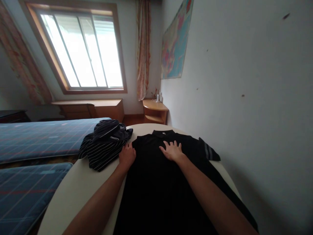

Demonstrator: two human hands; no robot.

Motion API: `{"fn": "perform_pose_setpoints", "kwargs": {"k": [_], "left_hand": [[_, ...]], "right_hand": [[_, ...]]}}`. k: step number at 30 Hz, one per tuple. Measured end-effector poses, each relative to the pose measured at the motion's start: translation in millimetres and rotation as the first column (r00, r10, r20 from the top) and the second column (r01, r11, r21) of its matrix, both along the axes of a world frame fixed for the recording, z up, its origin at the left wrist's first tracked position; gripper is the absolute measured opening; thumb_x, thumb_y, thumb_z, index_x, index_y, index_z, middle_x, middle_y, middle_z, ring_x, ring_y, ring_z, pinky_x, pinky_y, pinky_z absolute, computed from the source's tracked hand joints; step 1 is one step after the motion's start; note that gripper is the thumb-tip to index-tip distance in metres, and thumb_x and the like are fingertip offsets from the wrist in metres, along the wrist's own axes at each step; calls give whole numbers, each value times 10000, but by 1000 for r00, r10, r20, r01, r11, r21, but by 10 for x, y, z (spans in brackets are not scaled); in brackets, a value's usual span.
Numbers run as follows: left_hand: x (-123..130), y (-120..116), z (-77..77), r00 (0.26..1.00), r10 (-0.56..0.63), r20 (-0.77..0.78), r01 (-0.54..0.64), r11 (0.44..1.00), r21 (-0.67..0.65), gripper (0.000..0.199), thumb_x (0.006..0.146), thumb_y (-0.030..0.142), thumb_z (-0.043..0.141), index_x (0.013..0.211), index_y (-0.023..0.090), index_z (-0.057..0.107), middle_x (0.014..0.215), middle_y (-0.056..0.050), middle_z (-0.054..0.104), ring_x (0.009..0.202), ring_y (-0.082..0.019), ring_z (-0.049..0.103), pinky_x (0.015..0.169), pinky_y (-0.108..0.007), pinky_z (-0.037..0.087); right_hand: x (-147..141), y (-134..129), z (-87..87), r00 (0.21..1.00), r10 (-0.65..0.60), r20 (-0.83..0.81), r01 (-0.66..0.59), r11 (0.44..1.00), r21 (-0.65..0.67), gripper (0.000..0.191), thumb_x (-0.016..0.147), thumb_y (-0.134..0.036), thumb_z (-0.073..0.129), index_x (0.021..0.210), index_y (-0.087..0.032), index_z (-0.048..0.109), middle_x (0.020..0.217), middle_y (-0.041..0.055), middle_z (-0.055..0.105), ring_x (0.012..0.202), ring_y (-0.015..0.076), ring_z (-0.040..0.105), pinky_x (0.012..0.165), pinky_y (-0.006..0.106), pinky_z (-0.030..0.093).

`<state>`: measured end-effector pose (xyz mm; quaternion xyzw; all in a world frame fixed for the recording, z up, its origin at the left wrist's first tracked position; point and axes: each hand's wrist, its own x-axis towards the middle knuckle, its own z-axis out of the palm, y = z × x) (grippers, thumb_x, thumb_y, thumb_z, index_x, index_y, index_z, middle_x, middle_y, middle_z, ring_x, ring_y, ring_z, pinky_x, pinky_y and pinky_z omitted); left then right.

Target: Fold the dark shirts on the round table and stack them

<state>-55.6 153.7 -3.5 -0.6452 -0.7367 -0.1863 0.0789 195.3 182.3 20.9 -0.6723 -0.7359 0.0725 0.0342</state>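
Observation:
A black short-sleeved shirt point(161, 189) lies spread on a pale round table point(75, 186), its collar at the far end and a striped cuff on the right sleeve. My right hand point(171, 150) rests flat on the upper part of the shirt, below the collar, with fingers spread. At the shirt's left shoulder edge is my left hand point(127, 154), its fingers bent over the fabric; whether they pinch it is hard to see. Just left of that hand sits a crumpled pile of dark striped clothes point(105, 143).
Blue plaid mattresses point(49, 137) lie beyond the table's left side. A white wall point(239, 81) runs along the right. Behind stand a wooden desk point(107, 106) and a corner shelf point(155, 105) with small items, below a window.

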Motion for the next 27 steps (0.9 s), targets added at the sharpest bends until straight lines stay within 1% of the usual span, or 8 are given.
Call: {"fn": "perform_pose_setpoints", "kwargs": {"k": [2,5,10,13,16,18,22,27], "left_hand": [[11,-16,-10,1000,2,-25,-1,1000,30,449,918,193,448,1357,115,500,1195,-183,629,1081,-301,601,823,-378,522],[14,-54,27,996,-37,-85,43,997,68,375,904,163,448,1257,137,569,1118,-158,643,1086,-306,568,848,-389,508],[-5,-84,121,991,-112,-73,121,984,134,213,866,112,477,1022,184,604,1048,-114,629,1039,-288,569,903,-417,481],[30,-111,141,969,-246,-4,243,955,172,231,841,61,473,991,204,575,1075,-83,603,984,-230,595,894,-351,497],[113,-165,163,900,-435,-26,431,879,205,283,869,50,442,1046,233,567,1201,-65,580,1125,-212,560,988,-335,468],[168,-202,177,870,-491,-36,486,844,227,292,908,98,447,1132,253,552,1324,-56,537,1221,-219,513,1030,-350,451],[202,-241,146,919,-393,40,363,881,304,408,890,264,580,1284,215,486,1452,-105,447,1303,-274,457,1063,-392,436],[163,-264,59,956,-247,158,223,962,156,509,862,366,617,1310,162,488,1151,-108,654,1071,-274,617,957,-390,489]], "right_hand": [[-39,94,-53,997,78,6,-79,995,69,735,965,-649,212,1555,-217,290,1628,129,211,1497,363,98,1163,589,54],[-28,208,-188,986,162,-42,-161,987,27,714,970,-644,186,1567,-257,246,1658,53,114,1512,307,60,1189,542,46],[44,291,-312,994,72,-83,-75,997,-36,704,963,-647,224,1566,-286,245,1660,19,99,1506,363,54,1178,601,45],[66,271,-327,992,57,-111,-55,998,22,691,964,-643,245,1549,-280,301,1652,22,149,1500,374,83,1175,613,45],[85,224,-339,985,89,-150,-71,990,123,640,987,-600,230,1507,-263,390,1628,36,242,1492,328,156,1185,574,86],[95,192,-337,979,116,-169,-89,983,161,599,1000,-560,234,1480,-258,428,1610,41,290,1486,294,190,1185,555,112],[93,146,-297,969,185,-162,-145,962,231,529,1012,-484,264,1455,-261,452,1576,44,362,1477,242,222,1194,535,89],[46,95,-250,951,276,-141,-226,929,294,488,1010,-441,304,1436,-273,472,1541,39,420,1464,223,255,1202,512,67]]}}
